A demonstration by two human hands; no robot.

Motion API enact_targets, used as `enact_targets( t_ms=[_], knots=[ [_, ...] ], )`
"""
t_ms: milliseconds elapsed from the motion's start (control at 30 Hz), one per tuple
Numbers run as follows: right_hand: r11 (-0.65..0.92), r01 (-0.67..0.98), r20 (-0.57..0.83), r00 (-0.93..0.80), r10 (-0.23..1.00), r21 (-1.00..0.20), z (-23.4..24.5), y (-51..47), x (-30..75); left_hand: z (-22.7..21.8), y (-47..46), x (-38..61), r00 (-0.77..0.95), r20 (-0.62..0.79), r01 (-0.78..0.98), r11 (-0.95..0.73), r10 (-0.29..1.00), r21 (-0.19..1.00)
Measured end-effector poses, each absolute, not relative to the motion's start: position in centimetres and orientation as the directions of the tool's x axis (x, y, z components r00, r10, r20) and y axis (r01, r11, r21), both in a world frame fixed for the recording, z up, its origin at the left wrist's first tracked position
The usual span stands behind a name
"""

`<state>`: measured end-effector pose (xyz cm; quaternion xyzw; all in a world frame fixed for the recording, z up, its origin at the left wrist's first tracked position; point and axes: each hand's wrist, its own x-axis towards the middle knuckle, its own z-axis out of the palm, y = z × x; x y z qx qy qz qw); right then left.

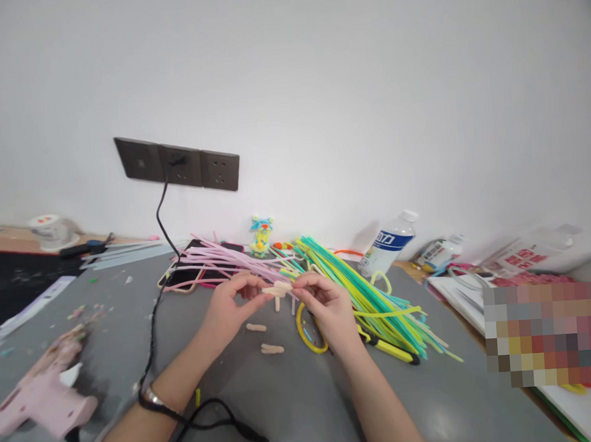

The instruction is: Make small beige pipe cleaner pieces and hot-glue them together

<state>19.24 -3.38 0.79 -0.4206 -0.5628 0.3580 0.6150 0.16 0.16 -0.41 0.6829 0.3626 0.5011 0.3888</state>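
Both of my hands meet over the grey table (297,407) and pinch a small beige twisted piece (278,291) between their fingertips. My left hand (229,310) grips its left end; my right hand (327,306) grips its right end. Two more short beige pieces (264,337) lie on the table just below. Behind my hands lie a bundle of pink sticks (218,259) and a bundle of green and yellow sticks (364,290). A yellow ring (310,333) rests beside my right hand.
A pink glue gun (40,390) lies at the lower left, its black cord (154,323) running up to a dark wall socket (178,164). A plastic bottle (389,242) lies at the back right. A phone (186,276), a small colourful figure (261,235) and papers (480,290) are nearby.
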Motion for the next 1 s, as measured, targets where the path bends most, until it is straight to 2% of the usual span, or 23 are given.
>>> enact_targets(
  t_ms=[1000],
  knots=[
    [0.418, 0.205, 0.44, 0.073, 0.895, -0.885, 0.93, -3.62, 18.63, -0.16, -0.08, 0.23, 0.247, 0.452, 0.15, -0.495, 0.857, 0.856]
  ],
)
